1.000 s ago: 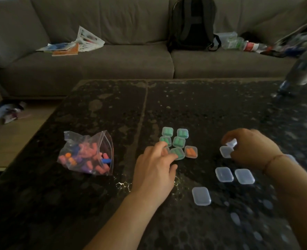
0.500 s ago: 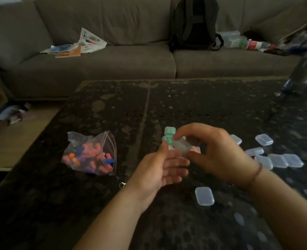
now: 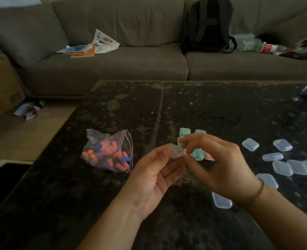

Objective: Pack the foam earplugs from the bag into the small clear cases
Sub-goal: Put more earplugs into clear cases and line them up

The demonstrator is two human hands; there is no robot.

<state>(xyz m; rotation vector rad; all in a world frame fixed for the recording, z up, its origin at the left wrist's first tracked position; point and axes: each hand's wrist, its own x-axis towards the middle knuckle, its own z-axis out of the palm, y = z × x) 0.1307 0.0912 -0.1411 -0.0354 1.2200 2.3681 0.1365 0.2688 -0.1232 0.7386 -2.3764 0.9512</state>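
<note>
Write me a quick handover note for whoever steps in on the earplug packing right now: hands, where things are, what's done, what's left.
Left hand and right hand: both pinch one small clear plastic case above the dark stone table; whether its lid is open is unclear.
Clear zip bag of pink, orange and blue foam earplugs: on the table, left of the hands.
Done: a cluster of filled cases, mostly green, one orange, behind the hands.
Left: the empty clear cases scattered on the right, plus the held one.

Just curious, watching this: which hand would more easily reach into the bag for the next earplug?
Probably the left hand: the bag lies on its side. The right hand is farther off; both pinch the clear case.
</note>
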